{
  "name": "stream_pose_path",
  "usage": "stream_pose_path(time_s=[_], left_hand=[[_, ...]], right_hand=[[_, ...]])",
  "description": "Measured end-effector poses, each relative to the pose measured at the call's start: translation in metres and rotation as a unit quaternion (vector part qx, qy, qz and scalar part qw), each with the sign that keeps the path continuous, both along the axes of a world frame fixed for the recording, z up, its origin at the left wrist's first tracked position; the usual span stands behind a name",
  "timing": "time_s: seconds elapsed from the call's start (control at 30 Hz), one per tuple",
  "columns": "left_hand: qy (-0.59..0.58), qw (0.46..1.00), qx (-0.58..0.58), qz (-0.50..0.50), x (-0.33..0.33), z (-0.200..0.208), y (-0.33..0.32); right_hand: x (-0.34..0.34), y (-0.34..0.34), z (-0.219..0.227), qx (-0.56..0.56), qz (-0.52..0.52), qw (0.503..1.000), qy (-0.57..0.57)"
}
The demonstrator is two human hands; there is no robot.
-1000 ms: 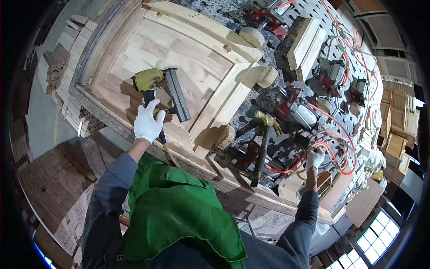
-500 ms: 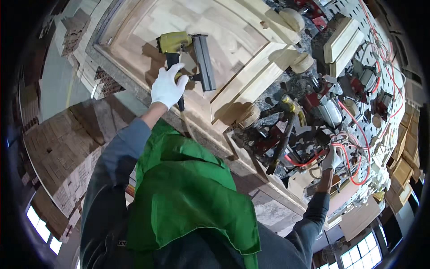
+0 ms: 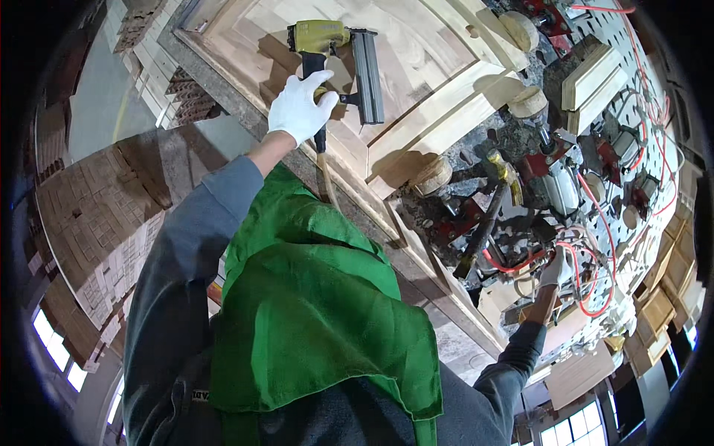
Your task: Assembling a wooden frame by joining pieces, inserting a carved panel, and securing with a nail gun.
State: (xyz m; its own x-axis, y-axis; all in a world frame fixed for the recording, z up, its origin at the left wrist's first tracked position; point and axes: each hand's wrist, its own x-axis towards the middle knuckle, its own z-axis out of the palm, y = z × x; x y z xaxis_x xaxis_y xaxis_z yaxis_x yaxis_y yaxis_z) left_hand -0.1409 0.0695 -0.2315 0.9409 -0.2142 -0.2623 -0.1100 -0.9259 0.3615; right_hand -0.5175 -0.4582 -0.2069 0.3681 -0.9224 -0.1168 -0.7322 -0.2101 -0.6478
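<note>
A yellow and black nail gun (image 3: 320,36) with a long grey magazine lies over a framed wooden door panel (image 3: 416,44). My left hand (image 3: 300,110), in a white glove, is closed around its black handle, thumb toward the magazine. An air hose (image 3: 327,182) runs from the handle's lower end over the bench edge. At the right, my gloved right hand (image 3: 556,269) reaches in among red hoses (image 3: 587,301) and metal fittings. Its fingers are largely hidden there. A hammer (image 3: 487,223) with a dark handle and yellowish head lies between the panel and that hand.
Toggle clamps with red bases and round wooden pads (image 3: 529,102) line the panel's right side. Two wooden strips (image 3: 593,85) lie beyond them near a perforated board (image 3: 595,30). Stacked wood pieces (image 3: 111,223) stand at the left. A green apron (image 3: 320,312) hangs before me.
The whole view has shifted, so panel, nail gun and left hand appear higher and farther right. Left hand stays at the nail gun's handle. The right hand remains among the hoses.
</note>
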Motion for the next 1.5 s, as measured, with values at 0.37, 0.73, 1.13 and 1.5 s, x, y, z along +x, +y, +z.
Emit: stream_pose_path(time_s=[0.37, 0.73, 1.13, 1.5], left_hand=[[0.026, 0.999, -0.026, 0.009, 0.006, 0.004, -0.005], [0.129, 0.989, -0.062, 0.04, 0.015, 0.031, -0.003], [0.476, 0.843, -0.25, 0.033, 0.092, 0.004, 0.049], [0.41, 0.849, -0.331, -0.04, 0.265, -0.026, 0.084]], right_hand=[[0.048, 0.041, 0.058, -0.172, 0.147, 0.968, 0.104], [0.266, 0.282, 0.067, -0.02, 0.369, 0.92, -0.13], [0.421, 0.439, -0.021, 0.179, 0.383, 0.902, 0.085], [0.535, 0.42, 0.036, 0.191, 0.309, 0.909, 0.206]])
